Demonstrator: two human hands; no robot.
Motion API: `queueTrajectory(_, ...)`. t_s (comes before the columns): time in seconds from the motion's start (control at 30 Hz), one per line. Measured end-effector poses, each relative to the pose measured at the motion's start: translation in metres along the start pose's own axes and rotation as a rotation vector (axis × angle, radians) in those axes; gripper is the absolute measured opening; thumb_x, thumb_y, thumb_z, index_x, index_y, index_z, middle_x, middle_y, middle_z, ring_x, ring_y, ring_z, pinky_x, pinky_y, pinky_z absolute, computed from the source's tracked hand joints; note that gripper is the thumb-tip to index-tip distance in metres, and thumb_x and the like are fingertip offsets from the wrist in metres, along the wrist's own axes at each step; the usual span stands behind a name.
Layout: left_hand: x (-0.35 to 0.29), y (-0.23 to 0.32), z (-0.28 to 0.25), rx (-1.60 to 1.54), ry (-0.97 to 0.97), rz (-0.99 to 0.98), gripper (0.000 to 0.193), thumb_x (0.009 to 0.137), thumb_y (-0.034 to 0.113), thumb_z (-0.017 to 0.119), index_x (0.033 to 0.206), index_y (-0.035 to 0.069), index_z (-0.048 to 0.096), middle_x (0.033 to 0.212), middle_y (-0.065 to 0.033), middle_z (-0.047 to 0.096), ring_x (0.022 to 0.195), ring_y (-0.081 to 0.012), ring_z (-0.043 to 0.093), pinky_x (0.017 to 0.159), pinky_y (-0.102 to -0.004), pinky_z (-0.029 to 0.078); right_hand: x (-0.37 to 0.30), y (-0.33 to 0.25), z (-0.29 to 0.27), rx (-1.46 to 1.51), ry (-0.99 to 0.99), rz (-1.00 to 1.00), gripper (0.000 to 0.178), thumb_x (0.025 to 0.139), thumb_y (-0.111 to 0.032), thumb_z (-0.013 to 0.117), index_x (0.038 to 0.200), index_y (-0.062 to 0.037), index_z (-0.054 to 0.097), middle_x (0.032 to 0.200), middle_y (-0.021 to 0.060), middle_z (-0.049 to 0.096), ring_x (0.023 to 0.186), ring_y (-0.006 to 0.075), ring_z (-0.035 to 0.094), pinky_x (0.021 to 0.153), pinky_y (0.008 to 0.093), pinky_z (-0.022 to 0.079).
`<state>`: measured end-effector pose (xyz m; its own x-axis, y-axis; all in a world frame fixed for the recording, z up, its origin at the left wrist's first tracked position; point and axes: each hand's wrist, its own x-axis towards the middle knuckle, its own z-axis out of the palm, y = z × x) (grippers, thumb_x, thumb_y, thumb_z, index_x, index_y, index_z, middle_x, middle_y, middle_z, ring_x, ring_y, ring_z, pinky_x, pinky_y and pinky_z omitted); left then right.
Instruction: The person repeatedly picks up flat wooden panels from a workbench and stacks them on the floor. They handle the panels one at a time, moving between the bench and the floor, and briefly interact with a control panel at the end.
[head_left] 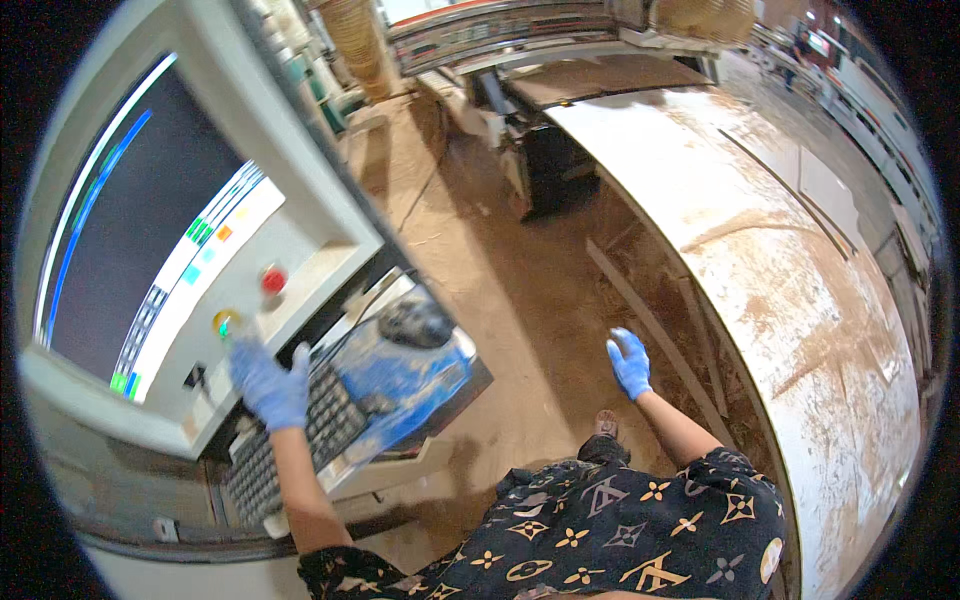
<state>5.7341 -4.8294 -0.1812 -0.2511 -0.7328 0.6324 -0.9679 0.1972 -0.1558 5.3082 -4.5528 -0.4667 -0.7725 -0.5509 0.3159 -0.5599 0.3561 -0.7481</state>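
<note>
My left hand (268, 388), in a blue glove, reaches over the keyboard (320, 425) to the control panel (325, 265). Its fingertips are at a lit green button with a yellow ring (227, 323); whether they press it I cannot tell. The thumb stands apart and nothing is held. A red push button (272, 280) sits a little farther along the panel, beneath the screen (140, 230). My right hand (630, 364), also gloved in blue, hangs at my right side over the floor. Its fingers are apart and hold nothing.
A dusty mouse (415, 322) rests on a blue and white surface (400, 375) beside the keyboard. On my right stretches a long white sheet (740, 250) strewn with brown dust. Strips of board (655, 325) lie low beside it. Machinery (500, 45) stands ahead.
</note>
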Motion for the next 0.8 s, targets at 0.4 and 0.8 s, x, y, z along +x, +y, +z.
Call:
queueTrajectory(0.4,-0.013,0.215,-0.001,-0.892,0.531,-0.278,0.061,0.091,0.039,0.041,0.135,-0.001,0.030,0.138,-0.0223,0.031,0.130,-0.0381,0.027,0.108,-0.0469,0.022,0.084,0.135,-0.057,-0.027,-0.217,0.318,0.033,0.084,-0.031,0.060,0.106,-0.0068,0.062,0.106,0.0135,0.062,0.099,0.0275,0.059,0.087,0.0349,0.044)
queueTrajectory(0.8,0.009,0.483,0.397,-1.074,-0.403,-0.364,0.041,0.072,0.023,0.071,0.107,0.005,0.058,0.110,-0.0144,0.056,0.107,-0.0309,0.049,0.095,-0.0389,0.038,0.285,0.049,0.150,0.072,-1.027,0.009,0.043,0.087,-0.041,0.051,0.116,-0.0107,0.057,0.122,0.0114,0.054,0.114,0.0297,0.049,0.096,0.0376,0.038)
